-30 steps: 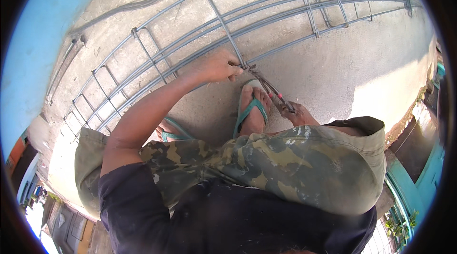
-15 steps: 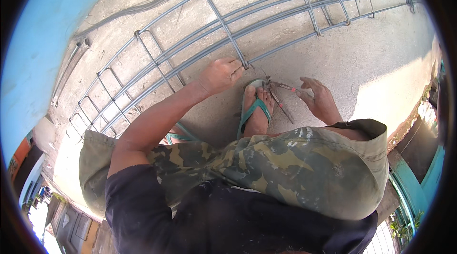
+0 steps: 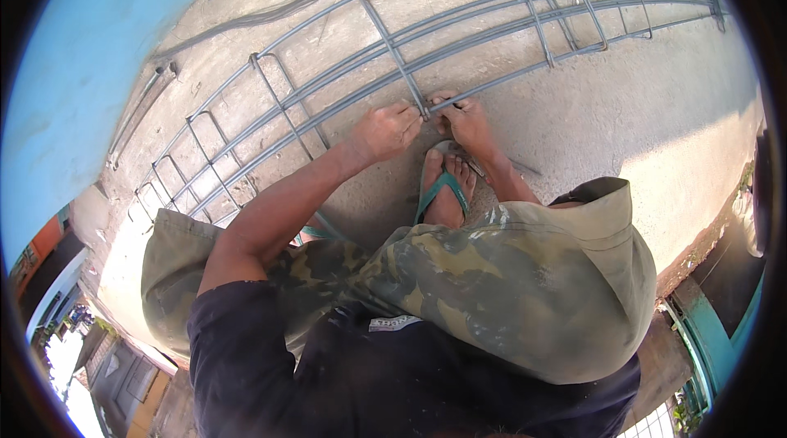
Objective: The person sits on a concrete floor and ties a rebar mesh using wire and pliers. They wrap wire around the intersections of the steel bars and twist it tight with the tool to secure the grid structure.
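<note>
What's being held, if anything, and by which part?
Can't tell for certain: the left hand and right hand flank a rod crossing on the near edge of the grey steel-rod cage, grip partly hidden.

We find one label: small white strip (image 3: 394, 323) at waist, where dark shirt (image 3: 369, 380) meets camouflage shorts (image 3: 508, 290). We see row of dark letter-like marks across it, too small and blurred for us to read surely. Strip lies nearly level, longer than tall, right end slightly higher. We cannot tell whether it sits on shirt or shorts. Elsewhere we read no text, numbers or signs.
</note>
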Tool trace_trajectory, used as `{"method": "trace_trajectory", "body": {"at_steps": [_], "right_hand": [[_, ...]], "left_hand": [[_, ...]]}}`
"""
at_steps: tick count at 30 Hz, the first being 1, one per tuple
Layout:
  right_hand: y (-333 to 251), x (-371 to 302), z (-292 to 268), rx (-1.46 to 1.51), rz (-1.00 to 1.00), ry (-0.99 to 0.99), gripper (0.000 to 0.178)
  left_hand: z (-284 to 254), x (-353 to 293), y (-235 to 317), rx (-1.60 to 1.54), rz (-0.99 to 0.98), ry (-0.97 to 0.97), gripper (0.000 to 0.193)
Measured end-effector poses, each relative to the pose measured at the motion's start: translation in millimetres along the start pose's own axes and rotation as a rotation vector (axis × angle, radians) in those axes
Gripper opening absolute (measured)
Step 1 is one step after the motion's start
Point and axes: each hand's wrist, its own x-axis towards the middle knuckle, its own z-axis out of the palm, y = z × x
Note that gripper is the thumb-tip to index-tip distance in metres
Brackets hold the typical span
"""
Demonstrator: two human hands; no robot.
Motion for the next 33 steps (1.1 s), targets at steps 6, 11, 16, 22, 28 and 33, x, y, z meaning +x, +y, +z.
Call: {"method": "trace_trajectory", "body": {"at_steps": [6, 11, 16, 22, 28, 33], "right_hand": [[13.1, 30.4, -8.7, 0.618, 0.162, -0.334, 0.015], [7.4, 31.5, -3.4, 0.734, 0.157, -0.383, 0.017], [17.5, 35.2, -8.5, 0.814, 0.144, -0.468, 0.018], [25.0, 43.1, -13.5, 0.835, 0.130, -0.568, 0.016], [22.6, 43.3, -16.0, 0.840, 0.156, -0.563, 0.010], [28.6, 48.4, -17.0, 0.859, 0.123, -0.630, 0.008]], "left_hand": [[-6.9, 2.1, 5.9, -0.037, -0.007, 0.020, 0.012], [-8.2, 2.0, 7.0, -0.108, -0.061, 0.030, 0.012], [-10.6, 7.1, 10.1, -0.187, -0.157, 0.012, 0.012], [-10.9, 5.7, 12.8, -0.227, -0.156, 0.083, 0.013], [-9.7, 7.7, 17.2, -0.295, -0.354, 0.055, 0.015], [-10.6, 13.3, 12.0, -0.565, -0.676, 0.016, 0.023]]}}
